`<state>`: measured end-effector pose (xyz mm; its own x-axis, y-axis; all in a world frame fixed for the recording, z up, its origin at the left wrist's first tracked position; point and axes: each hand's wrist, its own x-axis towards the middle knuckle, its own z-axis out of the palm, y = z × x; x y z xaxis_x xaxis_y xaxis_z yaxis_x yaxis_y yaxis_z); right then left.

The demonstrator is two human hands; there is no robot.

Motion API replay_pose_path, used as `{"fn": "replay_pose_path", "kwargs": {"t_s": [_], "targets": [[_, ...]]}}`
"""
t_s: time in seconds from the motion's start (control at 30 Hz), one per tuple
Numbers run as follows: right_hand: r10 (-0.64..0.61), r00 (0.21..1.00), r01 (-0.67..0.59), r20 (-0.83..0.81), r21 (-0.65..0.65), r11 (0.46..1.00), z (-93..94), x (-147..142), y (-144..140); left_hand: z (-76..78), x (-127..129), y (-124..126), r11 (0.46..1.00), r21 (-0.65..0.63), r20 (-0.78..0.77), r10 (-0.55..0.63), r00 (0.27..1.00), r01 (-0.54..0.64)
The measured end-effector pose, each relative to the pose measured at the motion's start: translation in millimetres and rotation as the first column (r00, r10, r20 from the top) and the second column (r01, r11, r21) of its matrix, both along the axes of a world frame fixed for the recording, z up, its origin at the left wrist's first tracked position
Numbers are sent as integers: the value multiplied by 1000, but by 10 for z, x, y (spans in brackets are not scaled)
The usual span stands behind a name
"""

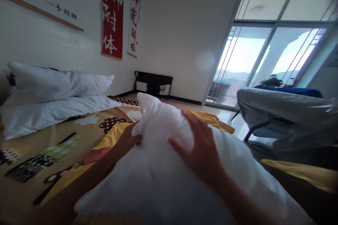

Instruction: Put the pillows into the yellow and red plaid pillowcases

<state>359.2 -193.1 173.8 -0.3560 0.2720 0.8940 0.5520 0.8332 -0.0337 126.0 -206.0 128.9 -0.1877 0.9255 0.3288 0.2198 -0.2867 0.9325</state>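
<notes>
A white pillow (169, 179) lies in front of me, one corner bunched up and pointing away. My left hand (133, 135) grips the pillow's left edge near that corner, most of its fingers hidden behind the fabric. On the other side, my right hand (196, 140) is closed around the bunched part, thumb on the near face and fingers over the far right side. Beneath and around the pillow is yellow cloth (112, 137), spread over a bed with a patterned tan sheet (66, 158).
Two white pillows (58, 88) are stacked at the bed's left end by the wall. A low black rack (154, 81) stands in the far corner. To the right is a plastic-covered piece of furniture (280, 105), before a sliding glass door (240, 63).
</notes>
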Motion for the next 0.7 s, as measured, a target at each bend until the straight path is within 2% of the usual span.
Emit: {"fn": "replay_pose_path", "kwargs": {"t_s": [0.07, 0.1, 0.13, 0.2, 0.23, 0.27, 0.3, 0.33, 0.4, 0.47, 0.53, 0.6, 0.67, 0.7], "targets": [[22, 1000, -23, -6, -212, 977, 482, 51, 384, 144, 132, -236, 993, 102, -78, -51, 996, 59], [79, 997, -67, 20, -347, 935, 684, 75, 556, 214, 191, -344, 985, 131, -124, -98, 987, 114], [197, 979, -148, 46, -502, 852, 845, 96, 700, 275, 242, -438, 972, 147, -173, -157, 972, 183], [470, 880, -273, 69, -736, 619, 1033, 122, 875, 354, 315, -575, 936, 161, -269, -263, 926, 313], [580, 811, -292, 80, -803, 519, 1066, 129, 909, 366, 332, -618, 923, 163, -301, -290, 908, 349], [651, 752, -286, 102, -840, 462, 1068, 135, 915, 357, 335, -646, 917, 160, -317, -303, 899, 365], [678, 722, -264, 137, -851, 453, 1050, 141, 903, 328, 321, -662, 919, 160, -311, -298, 902, 359], [671, 721, -242, 173, -845, 477, 1022, 148, 881, 281, 290, -672, 930, 161, -284, -278, 917, 332], [598, 773, -205, 213, -807, 553, 964, 166, 841, 146, 180, -685, 962, 143, -191, -202, 960, 231], [507, 837, -190, 205, -761, 621, 931, 173, 831, -15, 20, -706, 990, 47, -99, -130, 987, 135], [434, 879, -167, 195, -728, 665, 918, 150, 844, -163, -150, -741, 991, -116, -49, -77, 996, 71], [393, 899, -149, 196, -705, 693, 906, 85, 855, -254, -271, -794, 969, -237, -74, -97, 992, 77], [393, 894, -145, 215, -692, 707, 882, -14, 846, -257, -291, -870, 961, -262, -173, -140, 975, 92], [395, 891, -142, 225, -687, 713, 866, -68, 835, -226, -257, -917, 970, -235, -251, -119, 961, 59]]}}
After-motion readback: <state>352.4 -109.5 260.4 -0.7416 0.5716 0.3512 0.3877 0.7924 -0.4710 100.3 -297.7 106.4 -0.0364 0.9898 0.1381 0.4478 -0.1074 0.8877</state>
